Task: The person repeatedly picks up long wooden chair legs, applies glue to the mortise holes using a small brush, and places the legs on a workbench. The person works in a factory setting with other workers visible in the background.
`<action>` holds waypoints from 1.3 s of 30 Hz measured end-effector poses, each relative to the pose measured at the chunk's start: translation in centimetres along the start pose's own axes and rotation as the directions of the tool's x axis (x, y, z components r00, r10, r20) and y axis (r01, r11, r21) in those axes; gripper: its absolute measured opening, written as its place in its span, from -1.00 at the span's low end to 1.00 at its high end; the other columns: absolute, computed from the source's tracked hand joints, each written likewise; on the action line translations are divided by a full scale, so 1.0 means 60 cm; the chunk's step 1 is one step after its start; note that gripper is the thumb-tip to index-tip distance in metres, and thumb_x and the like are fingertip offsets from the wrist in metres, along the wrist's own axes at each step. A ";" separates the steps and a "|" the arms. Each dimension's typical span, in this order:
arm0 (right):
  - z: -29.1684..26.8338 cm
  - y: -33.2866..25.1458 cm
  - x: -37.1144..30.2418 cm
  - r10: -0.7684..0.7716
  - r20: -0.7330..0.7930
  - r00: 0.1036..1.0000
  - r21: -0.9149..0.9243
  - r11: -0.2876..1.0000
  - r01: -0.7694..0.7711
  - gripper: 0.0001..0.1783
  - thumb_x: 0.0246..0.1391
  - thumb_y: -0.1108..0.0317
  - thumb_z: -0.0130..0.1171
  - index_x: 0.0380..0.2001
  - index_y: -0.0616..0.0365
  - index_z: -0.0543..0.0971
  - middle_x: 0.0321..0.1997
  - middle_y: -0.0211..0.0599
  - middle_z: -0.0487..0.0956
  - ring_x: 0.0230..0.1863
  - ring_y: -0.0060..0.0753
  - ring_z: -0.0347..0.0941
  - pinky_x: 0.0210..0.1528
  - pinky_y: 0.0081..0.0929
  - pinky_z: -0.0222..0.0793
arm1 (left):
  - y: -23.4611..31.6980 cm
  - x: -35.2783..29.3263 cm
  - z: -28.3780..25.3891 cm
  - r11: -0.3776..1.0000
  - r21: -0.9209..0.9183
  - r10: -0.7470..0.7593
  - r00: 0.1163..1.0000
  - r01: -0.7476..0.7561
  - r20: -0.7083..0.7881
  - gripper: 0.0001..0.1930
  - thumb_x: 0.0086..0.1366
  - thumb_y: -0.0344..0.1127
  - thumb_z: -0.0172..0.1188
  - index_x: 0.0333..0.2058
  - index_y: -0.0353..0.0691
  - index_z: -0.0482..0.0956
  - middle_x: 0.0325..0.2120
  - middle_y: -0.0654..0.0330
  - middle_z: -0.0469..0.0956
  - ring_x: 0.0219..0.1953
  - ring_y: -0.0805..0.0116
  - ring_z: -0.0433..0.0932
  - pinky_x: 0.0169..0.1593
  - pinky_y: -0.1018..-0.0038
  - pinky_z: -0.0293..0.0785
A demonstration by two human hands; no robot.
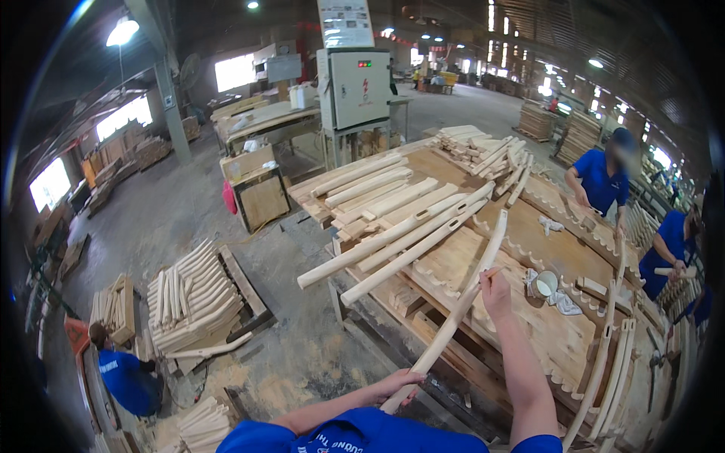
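A long, pale, slightly bent wooden furniture leg [444,332] slants up from my body across the edge of the worktable. A slot shows near its far end. My left hand [399,386] is wrapped round the near end. Beside the leg's middle, my right hand [496,294] is closed in a pinch; what its fingers hold is too small to make out. Left of the leg, long slotted wooden legs [415,245] lie on a row of shorter wooden pieces [370,186]. To the right of my right hand, a white cup [544,283] stands by a crumpled cloth [565,303].
The worktable [570,340] has scalloped wooden strips. More curved legs [604,370] lie along its right side, near a hammer [655,361]. Two co-workers in blue [600,181] stand to the right. Another person [124,377] crouches at lower left near stacked legs [192,298]. An electrical cabinet [359,90] stands behind.
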State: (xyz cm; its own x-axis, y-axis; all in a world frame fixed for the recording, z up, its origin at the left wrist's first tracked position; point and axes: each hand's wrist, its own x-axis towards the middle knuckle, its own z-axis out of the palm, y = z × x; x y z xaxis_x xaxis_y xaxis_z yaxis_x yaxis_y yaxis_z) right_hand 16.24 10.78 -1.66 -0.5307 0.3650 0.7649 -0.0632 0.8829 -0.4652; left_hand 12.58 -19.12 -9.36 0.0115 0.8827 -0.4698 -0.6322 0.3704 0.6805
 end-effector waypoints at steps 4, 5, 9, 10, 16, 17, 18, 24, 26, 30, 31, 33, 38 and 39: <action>-0.015 0.026 0.014 0.638 -0.142 0.757 0.499 0.706 -0.502 -0.83 0.15 0.38 0.00 -0.46 0.24 0.32 -0.61 -0.19 0.45 -0.68 -0.40 0.44 -0.59 -0.44 0.33 | 0.010 0.015 -0.007 0.997 0.057 0.038 0.994 -0.044 0.101 -0.66 0.25 -0.21 0.04 -0.09 -0.22 0.21 -0.65 0.22 0.37 -0.73 0.48 0.38 -0.71 0.59 0.32; -0.015 0.017 0.006 0.578 -0.094 0.811 0.353 0.781 -0.516 -0.82 0.16 0.37 0.00 -0.46 0.22 0.31 -0.58 -0.21 0.47 -0.63 -0.45 0.45 -0.58 -0.47 0.34 | 0.005 0.019 -0.010 0.996 0.032 0.082 0.985 -0.088 0.154 -0.64 0.24 -0.24 0.04 -0.05 -0.21 0.19 -0.63 0.22 0.38 -0.71 0.48 0.39 -0.69 0.59 0.34; -0.007 0.013 0.012 0.063 -0.088 0.994 -0.209 0.975 -0.080 -0.80 0.16 0.33 0.03 -0.49 0.16 0.34 -0.56 -0.35 0.48 -0.57 -0.60 0.39 -0.57 -0.54 0.29 | 0.043 -0.002 0.013 0.952 0.249 0.188 0.982 -0.180 -0.009 -0.51 0.15 -0.40 0.12 0.03 -0.21 0.14 -0.49 0.19 0.42 -0.58 0.46 0.46 -0.59 0.55 0.45; -0.022 0.017 0.014 0.238 -0.253 0.938 0.028 0.971 -0.238 -0.81 0.15 0.34 0.04 -0.49 0.17 0.35 -0.57 -0.34 0.48 -0.58 -0.59 0.38 -0.57 -0.52 0.28 | 0.055 -0.011 0.016 0.876 0.400 0.332 0.939 -0.270 -0.094 -0.47 0.09 -0.36 0.19 0.01 -0.30 0.19 -0.38 0.08 0.44 -0.51 0.38 0.51 -0.53 0.53 0.49; -0.259 0.102 -0.026 0.571 -0.367 0.734 0.026 0.795 -0.605 -0.71 0.09 0.19 0.11 -0.51 0.22 0.46 -0.59 -0.27 0.52 -0.58 -0.46 0.41 -0.52 -0.35 0.30 | 0.153 -0.057 -0.001 -0.360 0.864 0.688 0.726 0.352 -0.009 -0.36 0.12 -0.38 0.05 0.18 -0.19 0.04 -0.29 0.02 0.38 -0.43 0.10 0.54 -0.45 0.27 0.53; -0.285 0.104 -0.031 0.528 -0.341 0.777 -0.163 0.781 -0.603 -0.69 0.09 0.17 0.09 -0.52 0.22 0.49 -0.56 -0.20 0.54 -0.56 -0.37 0.44 -0.50 -0.36 0.33 | 0.159 -0.058 -0.014 -0.468 0.794 0.675 0.737 0.388 0.038 -0.32 0.12 -0.42 0.04 0.22 -0.19 0.00 -0.28 0.05 0.35 -0.43 0.14 0.53 -0.47 0.30 0.52; -0.314 0.104 -0.038 0.491 -0.302 0.817 -0.346 0.742 -0.574 -0.66 0.09 0.14 0.08 -0.53 0.23 0.51 -0.53 -0.13 0.56 -0.53 -0.29 0.48 -0.47 -0.36 0.36 | 0.166 -0.067 -0.029 -0.529 0.749 0.650 0.757 0.399 0.055 -0.30 0.11 -0.44 0.04 0.23 -0.17 -0.02 -0.27 0.06 0.35 -0.42 0.15 0.52 -0.47 0.31 0.51; -0.388 0.057 0.004 0.606 0.021 0.795 -0.934 0.294 -0.200 -0.76 0.02 0.23 0.04 -0.47 0.13 0.61 -0.46 -0.08 0.60 -0.33 -0.12 0.57 -0.35 -0.29 0.46 | 0.265 -0.102 0.008 -0.640 0.669 0.576 0.812 0.377 0.093 -0.22 0.02 -0.47 0.07 0.25 -0.10 -0.02 -0.29 0.07 0.40 -0.34 0.12 0.52 -0.37 0.30 0.50; -0.386 0.056 0.019 0.603 0.069 0.795 -0.966 0.238 -0.098 -0.83 -0.03 0.31 0.06 -0.48 0.08 0.62 -0.45 -0.15 0.61 -0.32 -0.18 0.58 -0.35 -0.28 0.47 | 0.271 -0.102 0.014 -0.490 0.832 0.526 0.849 0.259 0.045 -0.21 -0.01 -0.47 0.06 0.25 -0.05 0.00 -0.30 0.06 0.43 -0.29 0.08 0.52 -0.32 0.25 0.49; -0.364 0.068 0.041 0.517 0.148 0.843 -0.975 0.220 0.036 -0.85 -0.06 0.39 0.07 -0.50 0.03 0.64 -0.43 -0.23 0.63 -0.33 -0.22 0.59 -0.37 -0.30 0.47 | 0.213 -0.084 0.050 0.384 0.910 0.436 0.900 -0.158 -0.028 -0.16 -0.05 -0.46 0.11 0.26 -0.02 0.00 -0.29 0.14 0.44 -0.36 0.30 0.49 -0.34 0.37 0.47; -0.352 0.065 0.049 0.502 0.172 0.847 -0.972 0.229 0.061 -0.85 -0.06 0.40 0.07 -0.50 0.03 0.64 -0.43 -0.25 0.63 -0.34 -0.20 0.59 -0.38 -0.30 0.47 | 0.193 -0.086 0.073 0.532 0.825 0.426 0.903 -0.191 -0.066 -0.15 -0.04 -0.47 0.13 0.27 -0.05 -0.01 -0.31 0.17 0.42 -0.43 0.41 0.43 -0.41 0.47 0.45; -0.346 0.082 0.054 0.597 0.196 0.778 -0.974 0.213 0.081 -0.84 -0.02 0.37 0.06 -0.41 0.02 0.64 -0.32 -0.30 0.63 -0.25 -0.24 0.57 -0.30 -0.25 0.44 | 0.153 -0.068 0.099 0.658 0.727 0.388 0.916 -0.195 -0.106 -0.17 -0.03 -0.49 0.09 0.27 -0.06 -0.02 -0.33 0.15 0.42 -0.47 0.41 0.43 -0.45 0.50 0.44; -0.338 0.155 0.034 0.699 0.118 0.705 -0.948 0.290 -0.128 -0.81 -0.04 0.35 0.07 -0.37 0.08 0.63 -0.26 -0.22 0.62 -0.20 -0.22 0.56 -0.25 -0.24 0.43 | 0.039 -0.011 0.114 0.892 0.324 0.333 0.943 -0.316 0.003 -0.17 -0.02 -0.53 0.03 0.27 -0.07 -0.04 -0.37 0.12 0.39 -0.58 0.43 0.40 -0.53 0.53 0.39; -0.342 0.169 0.023 0.690 0.057 0.721 -0.914 0.327 -0.240 -0.82 -0.06 0.36 0.07 -0.42 0.11 0.63 -0.31 -0.19 0.62 -0.21 -0.19 0.56 -0.26 -0.27 0.44 | 0.020 0.001 0.115 0.913 0.260 0.322 0.947 -0.315 0.017 -0.17 -0.03 -0.53 0.04 0.28 -0.08 -0.05 -0.39 0.13 0.38 -0.59 0.43 0.40 -0.55 0.54 0.38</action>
State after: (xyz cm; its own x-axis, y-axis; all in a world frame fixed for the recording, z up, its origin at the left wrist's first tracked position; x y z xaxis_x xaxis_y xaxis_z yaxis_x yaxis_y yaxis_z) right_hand 32.20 26.32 3.84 -0.4746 0.8560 0.2050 0.8795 0.4705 0.0714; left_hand 17.16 -16.60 -4.70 -0.1793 0.9597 -0.2162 -0.3794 0.1353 0.9153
